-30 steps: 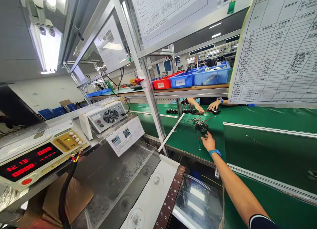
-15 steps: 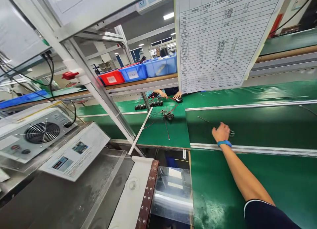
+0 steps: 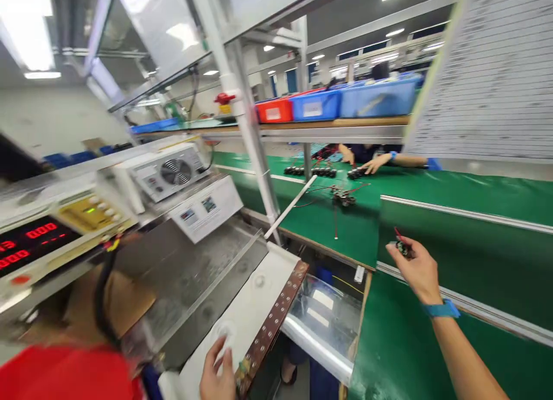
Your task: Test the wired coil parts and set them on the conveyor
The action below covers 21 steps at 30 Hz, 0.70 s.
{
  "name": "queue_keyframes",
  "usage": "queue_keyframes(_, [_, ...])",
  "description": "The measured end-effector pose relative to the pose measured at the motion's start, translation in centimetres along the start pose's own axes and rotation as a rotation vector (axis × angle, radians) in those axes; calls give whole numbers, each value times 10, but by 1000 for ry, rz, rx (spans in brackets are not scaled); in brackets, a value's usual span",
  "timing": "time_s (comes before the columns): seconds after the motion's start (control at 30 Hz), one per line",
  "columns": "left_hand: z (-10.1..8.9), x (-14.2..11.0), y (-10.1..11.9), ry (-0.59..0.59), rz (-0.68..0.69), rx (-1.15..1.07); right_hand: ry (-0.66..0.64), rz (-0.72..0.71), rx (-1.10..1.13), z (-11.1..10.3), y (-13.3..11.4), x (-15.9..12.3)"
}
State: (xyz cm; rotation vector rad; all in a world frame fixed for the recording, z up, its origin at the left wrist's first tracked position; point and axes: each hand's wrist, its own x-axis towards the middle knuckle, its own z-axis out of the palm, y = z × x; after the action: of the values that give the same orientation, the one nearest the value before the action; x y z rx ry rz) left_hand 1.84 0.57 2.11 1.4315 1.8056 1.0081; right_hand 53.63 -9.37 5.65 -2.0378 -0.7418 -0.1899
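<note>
My right hand (image 3: 418,270), with a blue band at the wrist, is closed round a small dark circuit-board part (image 3: 405,249) above the green conveyor belt (image 3: 484,250). A short red wire sticks up from that part, and the fingers hide some of it. At the bottom, my left hand (image 3: 219,374) has its thumb and fingers apart and holds nothing visible. It hovers over a white fixture plate (image 3: 246,305) beside a brown strip (image 3: 276,310) with rows of metal studs. On the green board ahead lies a cluster of similar wired parts (image 3: 343,196).
A power supply (image 3: 38,238) with red digits and a fan unit (image 3: 173,172) stand left. A co-worker's hands (image 3: 375,163) handle dark parts (image 3: 311,171) across the line. Blue bins (image 3: 317,105) sit on the shelf; a metal post (image 3: 253,140) rises before them.
My right hand has lifted the small part off the belt and drawn it closer. My left hand has come into view at the bottom. The view has swung left.
</note>
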Motion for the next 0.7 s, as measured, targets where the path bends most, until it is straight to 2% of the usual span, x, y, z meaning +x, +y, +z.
queue_keyframes(0.07, [-1,-13,29,119,184,-39,-248,-215,156,19,-75,-38])
queue_keyframes(0.17, [-8,-32,68,257,501,69,-775,-615,395,46,-171,-106])
queue_keyframes(0.23, [-19,-40,78,283,609,217,-1068,-795,538,67,-215,-148])
queue_keyframes(0.3, [-36,-44,70,189,591,349,-1252,-889,620,95,-245,-185])
queue_keyframes(0.33, [-45,-45,61,107,515,394,-1303,-917,626,112,-256,-200])
queue_keyframes(0.4, [-65,-47,39,-43,263,421,-1341,-960,551,147,-273,-227])
queue_keyframes(0.47, [-84,-51,17,-100,12,365,-1324,-988,378,183,-285,-249])
queue_keyframes(0.5, [-91,-54,7,-104,-70,306,-1308,-1003,269,200,-290,-258])
queue_keyframes(0.6, [-107,-67,-17,-142,-171,48,-1265,-1060,-25,240,-298,-283])
queue_keyframes(0.7, [-108,-82,-36,-251,-276,-247,-1215,-1090,-174,263,-296,-300])
